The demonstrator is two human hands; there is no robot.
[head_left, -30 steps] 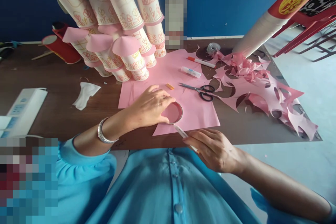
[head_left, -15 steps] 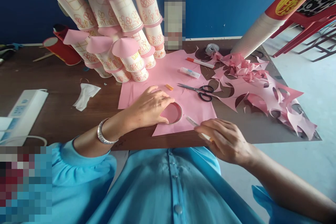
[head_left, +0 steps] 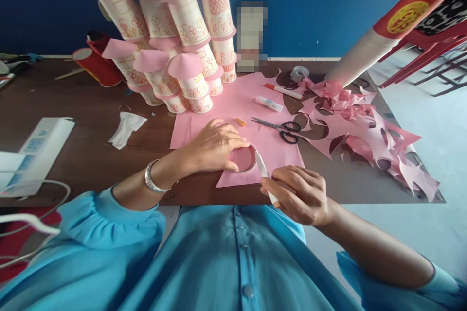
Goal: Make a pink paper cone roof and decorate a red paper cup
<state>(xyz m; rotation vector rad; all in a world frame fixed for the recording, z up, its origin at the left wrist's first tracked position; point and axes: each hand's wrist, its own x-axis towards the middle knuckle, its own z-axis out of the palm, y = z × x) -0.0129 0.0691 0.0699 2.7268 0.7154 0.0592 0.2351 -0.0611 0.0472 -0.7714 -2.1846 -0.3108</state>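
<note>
My left hand (head_left: 213, 148) presses down on a round object (head_left: 243, 158) that lies on a pink paper sheet (head_left: 277, 153) near the table's front edge. A white pen (head_left: 263, 171) is gripped in my right hand (head_left: 299, 194), and its tip touches the right rim of the round object. A silver bracelet (head_left: 153, 182) sits on my left wrist.
Black-handled scissors (head_left: 282, 129), a glue stick (head_left: 269, 103), a small orange cap (head_left: 240, 121) and a white marker (head_left: 284, 91) lie on the pink paper behind. Stacked decorated paper cups with pink cone tops (head_left: 175, 48) stand at the back. Pink paper scraps (head_left: 368, 131) cover the right.
My right hand has swung the pen from the round object's lower edge, out to the right, then back up against its right rim. My left hand has stayed in place.
</note>
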